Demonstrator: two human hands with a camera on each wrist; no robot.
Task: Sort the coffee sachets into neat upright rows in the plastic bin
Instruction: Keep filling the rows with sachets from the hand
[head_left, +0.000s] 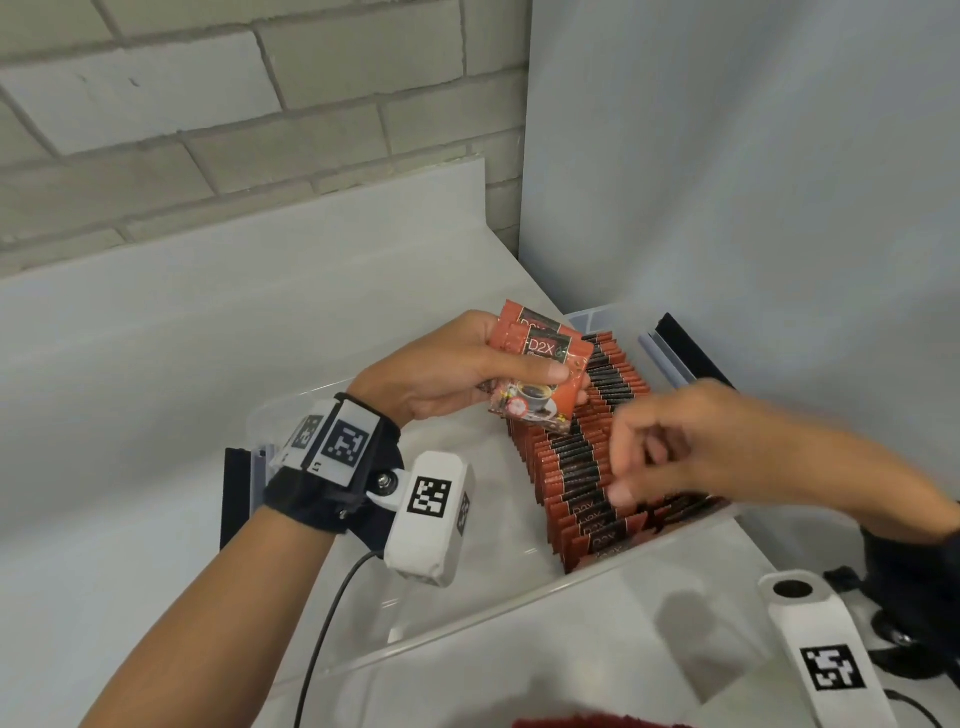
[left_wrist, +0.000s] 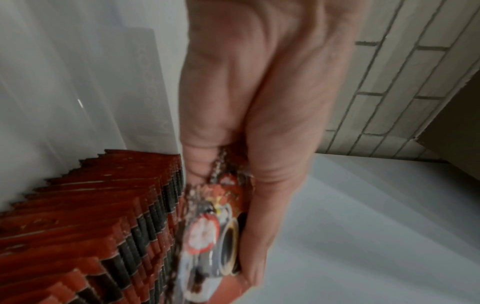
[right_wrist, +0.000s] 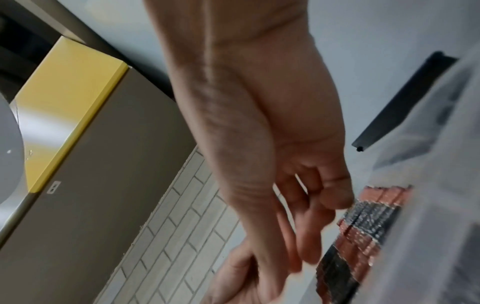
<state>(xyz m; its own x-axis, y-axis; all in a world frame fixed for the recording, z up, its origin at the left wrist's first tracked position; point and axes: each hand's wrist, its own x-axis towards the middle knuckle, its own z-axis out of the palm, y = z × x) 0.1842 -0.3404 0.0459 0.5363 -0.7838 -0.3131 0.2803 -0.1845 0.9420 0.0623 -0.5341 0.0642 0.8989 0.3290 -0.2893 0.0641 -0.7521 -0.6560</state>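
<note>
A clear plastic bin (head_left: 524, 587) sits on the white counter. Along its right side stands a long upright row of red-and-black coffee sachets (head_left: 587, 447), also seen from the left wrist as the row (left_wrist: 103, 216) and from the right wrist as the row (right_wrist: 363, 224). My left hand (head_left: 467, 364) holds a small stack of sachets (head_left: 540, 369) above the far end of that row, thumb across the front; the stack (left_wrist: 210, 232) shows blurred in the left wrist view. My right hand (head_left: 670, 441) hovers blurred over the row, fingers loosely curled and holding nothing. Its fingers (right_wrist: 306, 205) hang beside the sachets.
The bin's left half has bare floor. Black strips lie at the bin's far right (head_left: 691, 353) and far left (head_left: 236, 499). A white marker-tagged camera mount (head_left: 826, 654) sits at the lower right. A grey wall rises close behind the bin, a brick wall to the left.
</note>
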